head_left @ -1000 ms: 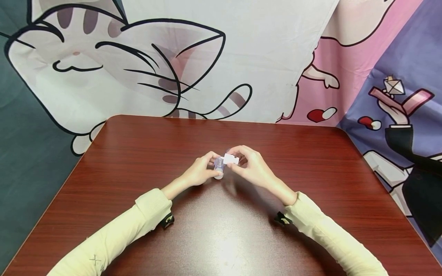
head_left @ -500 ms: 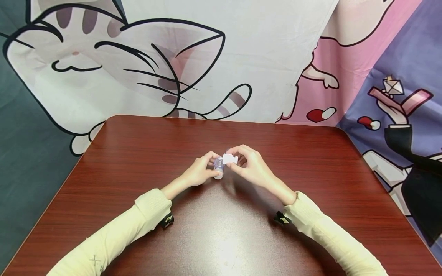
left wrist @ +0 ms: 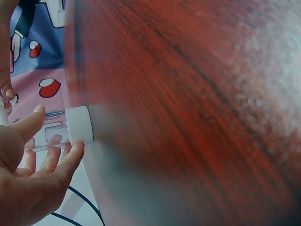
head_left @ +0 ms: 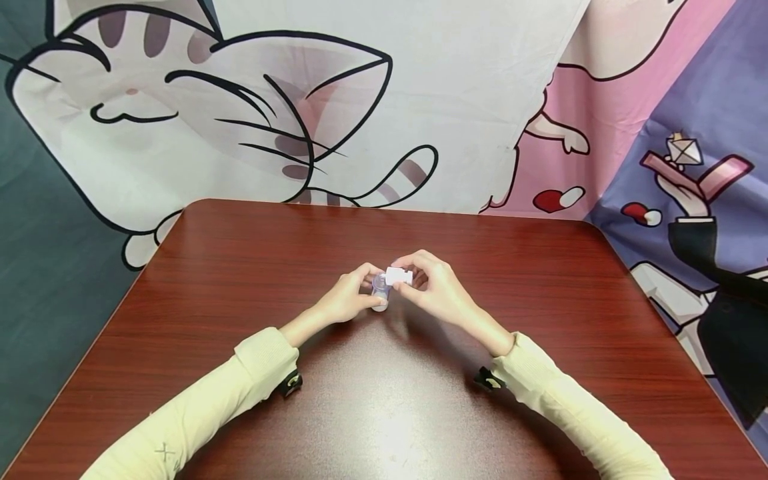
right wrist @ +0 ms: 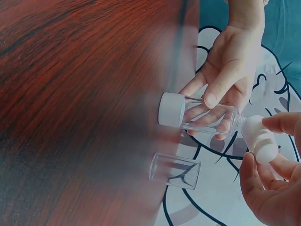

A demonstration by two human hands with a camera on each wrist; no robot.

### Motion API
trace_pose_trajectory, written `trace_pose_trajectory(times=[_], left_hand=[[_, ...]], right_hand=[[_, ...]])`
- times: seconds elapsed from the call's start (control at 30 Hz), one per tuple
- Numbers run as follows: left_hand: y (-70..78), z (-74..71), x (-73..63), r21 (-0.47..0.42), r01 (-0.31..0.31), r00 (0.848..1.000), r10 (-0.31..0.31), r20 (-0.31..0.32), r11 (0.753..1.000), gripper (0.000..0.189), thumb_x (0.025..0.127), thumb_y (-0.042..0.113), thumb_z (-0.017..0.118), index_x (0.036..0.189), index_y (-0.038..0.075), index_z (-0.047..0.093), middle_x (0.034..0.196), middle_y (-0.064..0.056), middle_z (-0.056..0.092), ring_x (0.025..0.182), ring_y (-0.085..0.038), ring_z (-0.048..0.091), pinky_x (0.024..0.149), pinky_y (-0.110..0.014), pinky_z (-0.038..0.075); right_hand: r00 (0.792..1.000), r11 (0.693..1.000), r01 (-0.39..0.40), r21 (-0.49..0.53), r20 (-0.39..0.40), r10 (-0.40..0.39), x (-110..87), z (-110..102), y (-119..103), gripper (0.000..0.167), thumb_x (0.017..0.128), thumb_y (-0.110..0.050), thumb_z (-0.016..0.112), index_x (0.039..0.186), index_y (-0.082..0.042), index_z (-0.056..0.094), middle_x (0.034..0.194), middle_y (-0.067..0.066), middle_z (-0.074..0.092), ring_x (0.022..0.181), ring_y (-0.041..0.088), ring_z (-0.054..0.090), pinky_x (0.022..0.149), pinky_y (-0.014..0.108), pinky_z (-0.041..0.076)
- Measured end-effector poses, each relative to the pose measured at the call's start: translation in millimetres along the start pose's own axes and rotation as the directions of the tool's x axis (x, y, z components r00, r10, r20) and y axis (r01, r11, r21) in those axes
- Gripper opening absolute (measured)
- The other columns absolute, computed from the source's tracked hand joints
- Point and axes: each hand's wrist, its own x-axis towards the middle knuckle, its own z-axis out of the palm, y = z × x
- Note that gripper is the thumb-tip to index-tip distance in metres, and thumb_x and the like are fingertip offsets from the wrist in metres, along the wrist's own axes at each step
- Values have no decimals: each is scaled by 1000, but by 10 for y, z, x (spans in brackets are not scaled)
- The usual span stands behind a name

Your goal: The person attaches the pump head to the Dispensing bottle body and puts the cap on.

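A clear bottle with a white base stands upright on the table. My left hand grips it from the left, thumb on the near side and fingers round the far side. My right hand pinches a white nozzle-like top between thumb and fingers. This top lies sideways at the bottle's threaded neck; whether it touches the neck I cannot tell. A small clear cap stands apart on the table, beyond the right hand. In the left wrist view, the left fingers reach down to the white base.
The reddish-brown wooden table has a glossy glare near its front. Behind it hangs a cartoon-printed cloth. Black wrist straps show below both cuffs.
My right hand and the white top have shifted very slightly to the left. My left hand and the bottle stay where they were.
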Motion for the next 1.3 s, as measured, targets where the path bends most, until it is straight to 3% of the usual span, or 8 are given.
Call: trace_pose_trajectory(times=[0.47,0.7,0.97,1.3], left_hand=[[-2,-7,1,-1,2,1000,-2,3,1000,44,85,8,71,123,1,50,117,-17,64,110,-31,63,94,-44,50],[3,-5,-4,-2,2,1000,-2,3,1000,45,85,7,71,124,0,50,117,-17,64,111,-31,63,95,-44,50],[-9,0,5,4,3,1000,-3,10,1000,45,86,8,71,125,-1,49,118,-18,63,111,-32,62,95,-44,50],[-12,-4,18,16,21,1000,-21,19,1000,45,86,9,70,124,-1,48,120,-19,62,112,-32,61,96,-44,49]], right_hand=[[1000,1000,24,-13,-8,-24,17,17,-20,25,81,-11,73,106,-12,69,96,2,61,72,12,58,63,28,55],[1000,1000,21,-10,-12,-21,26,20,-31,26,81,-11,73,107,-11,68,95,3,61,72,13,58,64,35,56],[1000,1000,12,27,-23,-11,37,28,-21,28,81,-10,74,108,-10,66,97,3,63,73,13,60,64,24,54],[999,998,14,65,-35,-12,49,51,-3,29,81,-8,74,109,-9,66,102,5,64,77,16,63,69,36,58]])
